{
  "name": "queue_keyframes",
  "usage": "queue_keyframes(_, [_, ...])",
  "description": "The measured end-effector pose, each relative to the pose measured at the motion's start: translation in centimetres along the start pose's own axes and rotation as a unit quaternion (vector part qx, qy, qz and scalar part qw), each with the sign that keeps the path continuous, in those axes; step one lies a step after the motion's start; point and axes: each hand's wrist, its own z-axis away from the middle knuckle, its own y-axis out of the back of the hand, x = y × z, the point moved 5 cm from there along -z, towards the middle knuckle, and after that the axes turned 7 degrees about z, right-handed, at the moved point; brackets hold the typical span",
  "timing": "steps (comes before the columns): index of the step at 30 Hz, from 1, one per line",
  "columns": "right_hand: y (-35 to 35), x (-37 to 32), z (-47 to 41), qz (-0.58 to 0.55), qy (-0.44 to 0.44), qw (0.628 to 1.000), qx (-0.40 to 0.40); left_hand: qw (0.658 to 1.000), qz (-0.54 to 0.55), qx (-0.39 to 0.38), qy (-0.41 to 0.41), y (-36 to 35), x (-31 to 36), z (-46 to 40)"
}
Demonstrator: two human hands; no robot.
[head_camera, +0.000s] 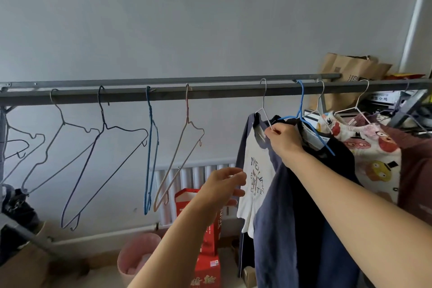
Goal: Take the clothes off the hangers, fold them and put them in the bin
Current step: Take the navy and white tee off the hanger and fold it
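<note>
Right hand (284,139) pinches the white hanger (265,110) at the shirt (257,170) collar to free it; left hand (224,184) hovers open, ready to catch

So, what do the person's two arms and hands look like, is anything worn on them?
Both forearms are bare as far as the view shows: no sleeves, no gloves. The left hand and right hand show no ring, watch or bracelet. Fingernails look short and unpainted, though the picture is slightly blurred.
</note>
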Motion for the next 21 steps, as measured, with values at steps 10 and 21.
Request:
queue_keyframes(10, [-1.2,-3.1,3.5,-0.270,-0.056,0.942,-0.190,0.991,0.033,0.010,-0.133,-0.1,4.0,-0.4])
queue_keyframes(21, [-3.0,-5.2,9.5,-0.241,-0.008,0.938,-0.250,0.991,-0.084,-0.032,-0.095,3.3,5.0,1.7])
